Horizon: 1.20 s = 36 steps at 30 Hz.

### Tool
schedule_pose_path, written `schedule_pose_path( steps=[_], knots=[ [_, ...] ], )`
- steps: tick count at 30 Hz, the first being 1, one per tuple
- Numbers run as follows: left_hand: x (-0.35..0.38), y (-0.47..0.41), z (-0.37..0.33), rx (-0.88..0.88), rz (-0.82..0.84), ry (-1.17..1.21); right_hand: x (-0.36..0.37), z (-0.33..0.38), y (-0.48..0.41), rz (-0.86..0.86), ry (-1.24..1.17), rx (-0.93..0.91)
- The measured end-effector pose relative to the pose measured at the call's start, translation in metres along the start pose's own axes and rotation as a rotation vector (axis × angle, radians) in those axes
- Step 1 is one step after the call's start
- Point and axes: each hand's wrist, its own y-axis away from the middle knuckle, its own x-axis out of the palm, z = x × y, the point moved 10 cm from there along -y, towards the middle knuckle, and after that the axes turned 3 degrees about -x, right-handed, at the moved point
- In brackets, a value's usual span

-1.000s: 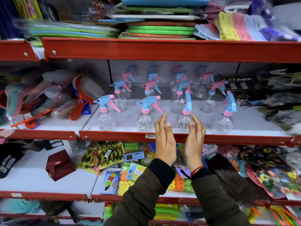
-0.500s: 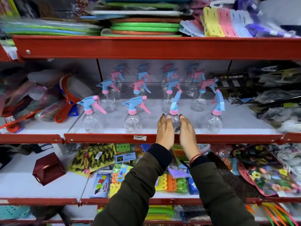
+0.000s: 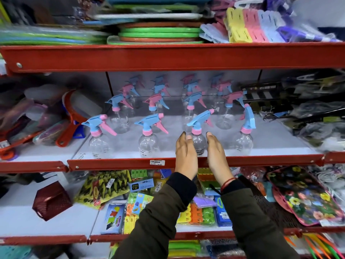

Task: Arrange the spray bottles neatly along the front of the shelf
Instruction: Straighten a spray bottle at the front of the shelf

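Note:
Clear spray bottles with blue and pink trigger heads stand in rows on the white middle shelf. The front row has several: one at the left, a second, a third and one at the right. My left hand and my right hand press flat against the two sides of the third bottle, fingers pointing up. Its head slants up to the right. More bottles stand behind, mirrored in the back panel.
A red lip with a price tag runs along the shelf's front. Red-handled items lie to the left, dark packaged goods to the right. Packets of pegs fill the shelf below, stacked mats the shelf above.
My hands rose from below the shelf lip and closed around the third front bottle. Its head has turned from pointing at me to slanting sideways.

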Motion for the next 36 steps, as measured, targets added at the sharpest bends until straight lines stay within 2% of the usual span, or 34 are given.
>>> schedule_pose_path(
  steps=[18, 21, 24, 27, 32, 36],
  knots=[
    [0.010, 0.001, -0.001, 0.003, 0.045, 0.004, 0.001, -0.010, 0.006, 0.044, -0.038, -0.031],
    [0.005, 0.007, -0.002, 0.028, -0.040, 0.001, -0.009, -0.005, 0.012, 0.015, -0.043, -0.049],
    [-0.001, 0.022, -0.012, 0.144, -0.167, -0.008, -0.023, -0.007, 0.021, -0.036, -0.105, -0.073],
    [0.010, 0.044, -0.028, 0.264, -0.211, -0.014, -0.054, 0.000, 0.037, -0.142, -0.123, -0.145],
    [0.060, 0.063, -0.039, 0.308, -0.072, -0.008, -0.121, 0.005, 0.050, -0.363, -0.148, -0.272],
    [0.115, 0.060, -0.032, 0.092, 0.123, -0.009, -0.151, -0.009, 0.020, -0.349, -0.145, -0.199]
  ],
)
